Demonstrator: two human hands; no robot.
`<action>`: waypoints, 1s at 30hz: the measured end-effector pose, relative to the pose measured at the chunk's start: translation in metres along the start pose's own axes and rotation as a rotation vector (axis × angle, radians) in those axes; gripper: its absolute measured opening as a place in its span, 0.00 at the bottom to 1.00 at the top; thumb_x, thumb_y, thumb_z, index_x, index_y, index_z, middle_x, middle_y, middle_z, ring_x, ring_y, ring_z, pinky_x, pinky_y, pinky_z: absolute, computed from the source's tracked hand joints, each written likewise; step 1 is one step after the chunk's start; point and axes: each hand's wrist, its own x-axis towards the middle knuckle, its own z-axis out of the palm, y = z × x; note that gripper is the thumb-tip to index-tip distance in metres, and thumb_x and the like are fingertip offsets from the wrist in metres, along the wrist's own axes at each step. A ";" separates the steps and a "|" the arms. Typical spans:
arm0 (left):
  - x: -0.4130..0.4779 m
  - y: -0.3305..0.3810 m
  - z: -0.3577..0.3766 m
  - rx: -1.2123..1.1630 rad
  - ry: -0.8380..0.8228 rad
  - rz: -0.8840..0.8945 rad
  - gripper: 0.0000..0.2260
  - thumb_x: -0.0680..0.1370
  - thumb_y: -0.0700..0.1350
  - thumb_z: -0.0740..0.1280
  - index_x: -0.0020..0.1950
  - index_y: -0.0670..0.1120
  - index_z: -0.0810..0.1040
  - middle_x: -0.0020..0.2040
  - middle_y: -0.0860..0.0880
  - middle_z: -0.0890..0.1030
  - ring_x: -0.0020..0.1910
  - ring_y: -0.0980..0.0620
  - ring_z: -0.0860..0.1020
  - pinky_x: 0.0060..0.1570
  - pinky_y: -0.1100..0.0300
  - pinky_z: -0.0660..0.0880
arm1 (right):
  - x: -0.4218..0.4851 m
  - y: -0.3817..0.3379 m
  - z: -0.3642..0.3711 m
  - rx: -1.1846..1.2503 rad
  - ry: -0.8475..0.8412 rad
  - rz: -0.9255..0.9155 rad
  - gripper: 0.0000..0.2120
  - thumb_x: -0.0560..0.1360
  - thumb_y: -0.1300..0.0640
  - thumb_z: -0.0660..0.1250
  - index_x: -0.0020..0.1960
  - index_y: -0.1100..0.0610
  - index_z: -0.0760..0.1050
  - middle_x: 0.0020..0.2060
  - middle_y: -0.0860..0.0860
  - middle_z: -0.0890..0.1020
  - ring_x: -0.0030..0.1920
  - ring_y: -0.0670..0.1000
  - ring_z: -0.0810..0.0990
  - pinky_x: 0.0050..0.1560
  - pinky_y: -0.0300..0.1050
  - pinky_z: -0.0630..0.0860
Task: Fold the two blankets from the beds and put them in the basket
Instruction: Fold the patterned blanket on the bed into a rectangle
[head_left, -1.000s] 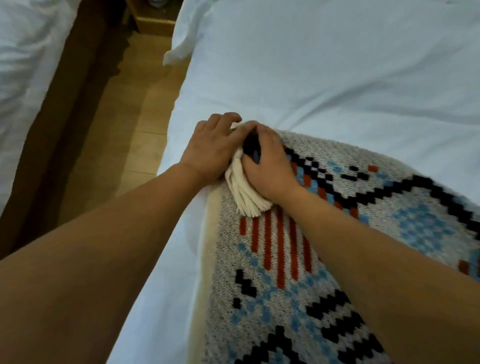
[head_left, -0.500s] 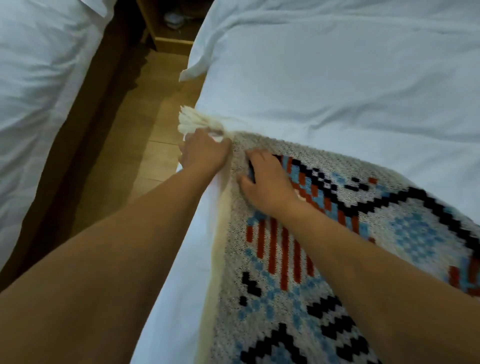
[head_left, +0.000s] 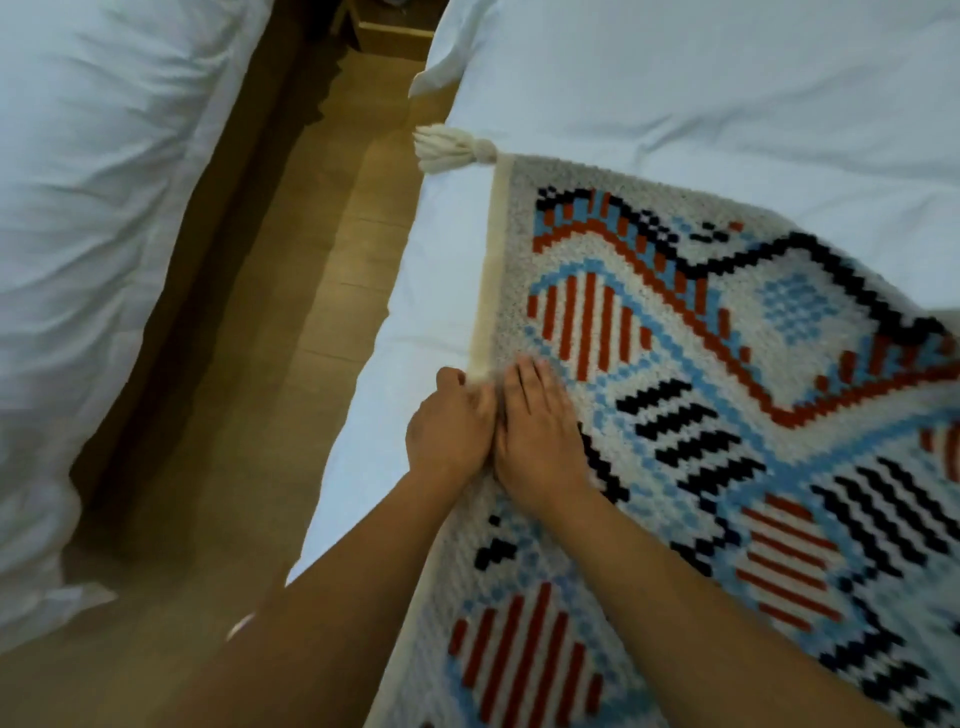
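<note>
Bedroom, white bedding, wood floor (head_left: 291, 312) to the left of the hands.

- Right hand (head_left: 540, 431): flat, fingers straight, palm down on the blanket (head_left: 727, 364).
- Left hand (head_left: 449, 426): touching the right, side by side, at the blanket's cream border. Fingers are bent toward the edge; blur hides whether they pinch it.
- Blanket lies spread on the bed (head_left: 675, 78), under the hands and out to their right. Its border runs straight ahead of them to a tassel (head_left: 452, 148) at the far corner.

Likely step: squaring the edge before a fold. Best done by keeping the right palm as anchor, drawing the border taut along its line and pressing wrinkles outward.

Count: hands two, blanket one, tassel one, beds two; second bed (head_left: 104, 208) beyond the floor, left. No basket in view.
</note>
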 end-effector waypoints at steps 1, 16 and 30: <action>-0.024 -0.014 0.000 0.001 -0.004 -0.003 0.15 0.78 0.56 0.58 0.54 0.45 0.69 0.46 0.47 0.79 0.42 0.45 0.77 0.38 0.57 0.67 | -0.025 -0.005 0.006 -0.019 -0.029 -0.004 0.27 0.81 0.54 0.47 0.75 0.59 0.40 0.76 0.55 0.42 0.75 0.53 0.38 0.71 0.44 0.32; -0.174 -0.156 -0.028 -0.064 -0.057 0.034 0.15 0.78 0.55 0.59 0.57 0.44 0.67 0.48 0.42 0.80 0.45 0.43 0.78 0.40 0.57 0.68 | -0.245 -0.088 0.083 -0.137 -0.174 -0.030 0.31 0.80 0.44 0.47 0.75 0.59 0.40 0.76 0.54 0.44 0.76 0.53 0.42 0.73 0.45 0.39; -0.307 -0.268 -0.024 0.288 -0.038 -0.073 0.15 0.81 0.54 0.50 0.52 0.44 0.66 0.48 0.40 0.80 0.47 0.40 0.78 0.42 0.51 0.73 | -0.354 -0.083 0.113 -0.221 -0.325 -0.108 0.34 0.80 0.44 0.47 0.74 0.58 0.33 0.75 0.54 0.36 0.74 0.55 0.33 0.70 0.47 0.31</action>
